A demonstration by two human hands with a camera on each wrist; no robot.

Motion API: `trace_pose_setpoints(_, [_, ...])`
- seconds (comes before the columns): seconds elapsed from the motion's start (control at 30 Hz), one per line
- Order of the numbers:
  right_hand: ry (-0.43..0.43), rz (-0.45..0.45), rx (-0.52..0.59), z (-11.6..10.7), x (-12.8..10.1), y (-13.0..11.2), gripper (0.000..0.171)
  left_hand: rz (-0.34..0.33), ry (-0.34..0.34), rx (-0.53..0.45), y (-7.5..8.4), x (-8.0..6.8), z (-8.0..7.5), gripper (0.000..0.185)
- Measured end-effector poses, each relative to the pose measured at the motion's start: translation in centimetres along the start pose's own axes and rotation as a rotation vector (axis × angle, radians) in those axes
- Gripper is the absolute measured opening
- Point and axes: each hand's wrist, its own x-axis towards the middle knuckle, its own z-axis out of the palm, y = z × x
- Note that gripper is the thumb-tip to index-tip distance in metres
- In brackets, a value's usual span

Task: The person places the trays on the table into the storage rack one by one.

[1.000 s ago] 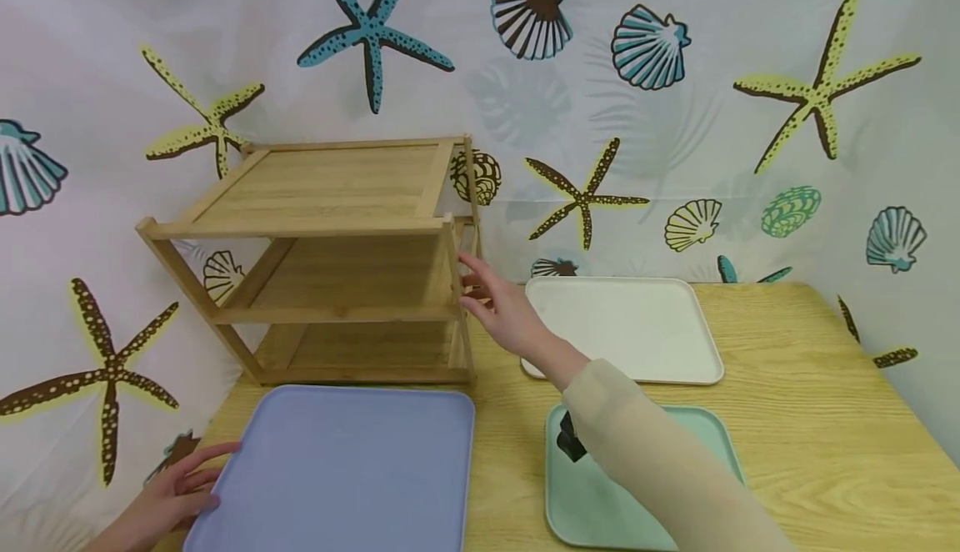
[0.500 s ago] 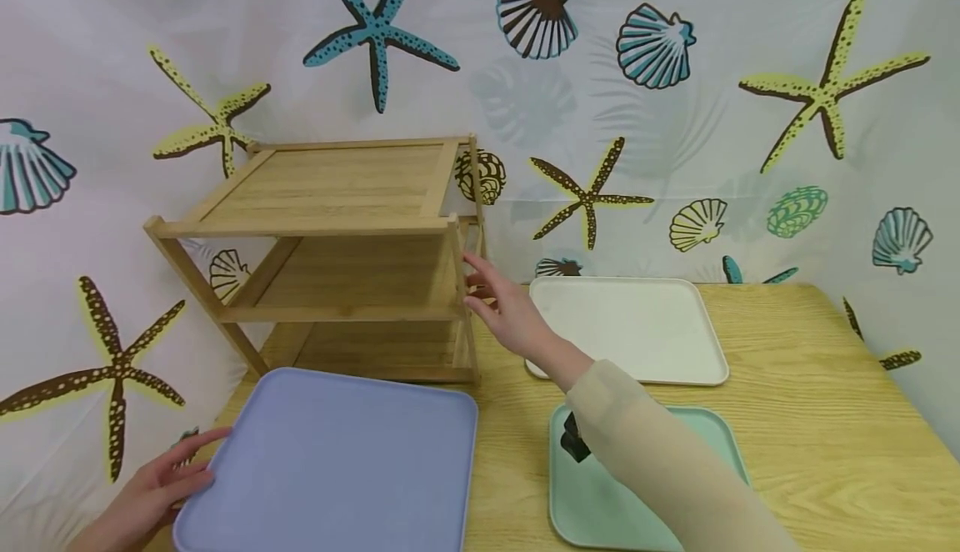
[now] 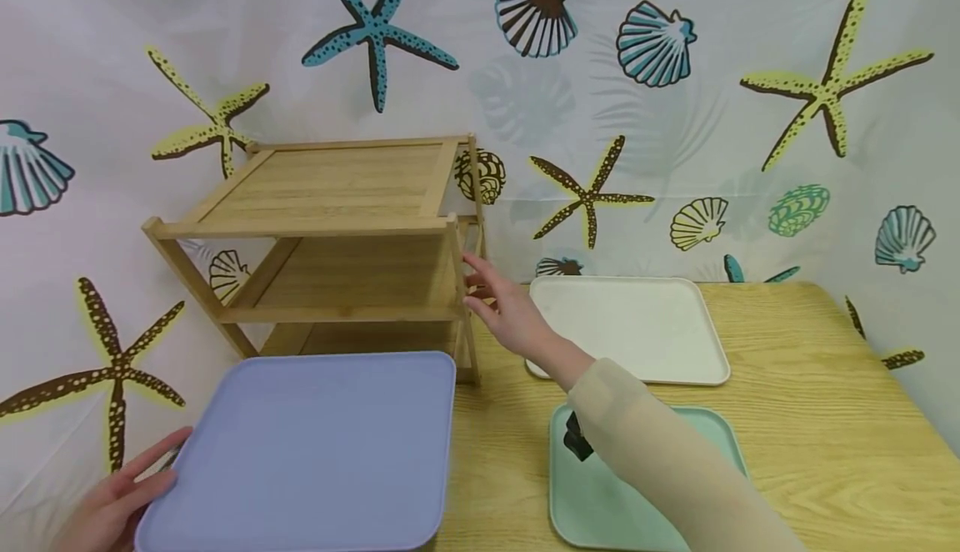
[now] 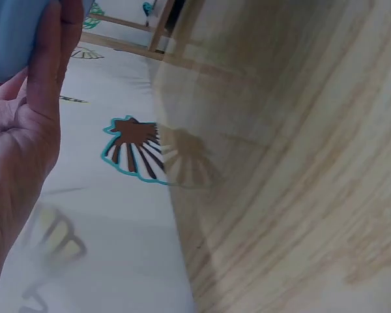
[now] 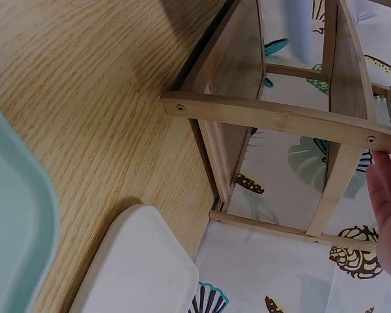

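While the left hand (image 3: 105, 506) grips the blue tray's (image 3: 300, 452) left edge above the table (image 3: 810, 385), the right hand (image 3: 502, 306) rests open-fingered against the rack's (image 3: 330, 243) right side. A white tray (image 3: 637, 327) lies just right of that hand.

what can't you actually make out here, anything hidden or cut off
- Head view: the left hand runs off the bottom edge, and its fingers under the blue tray are hidden.
- Head view: the dark thing on the green tray is mostly covered by the sleeve.
- Right wrist view: only the right hand fingertips show, so its contact with the wooden rack is unclear.
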Motion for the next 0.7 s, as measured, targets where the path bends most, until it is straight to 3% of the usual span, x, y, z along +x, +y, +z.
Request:
trace_pose_setpoints(0.2, [0.008, -0.007, -0.008, 0.2, 0.0, 0.0, 0.059, 0.209, -0.093, -0.117, 1.0, -1.4, -0.7, 0.046])
trace_pose_setpoints(0.53, [0.020, -0.012, -0.013, 0.3, 0.0, 0.1, 0.059, 0.314, -0.031, -0.128, 3.7, -3.2, -0.9, 0.048])
trace_pose_setpoints(0.7, [0.031, -0.023, -0.025, 0.3, 0.0, 0.1, 0.059, 0.429, -0.118, -0.161, 5.0, -3.1, -1.0, 0.052])
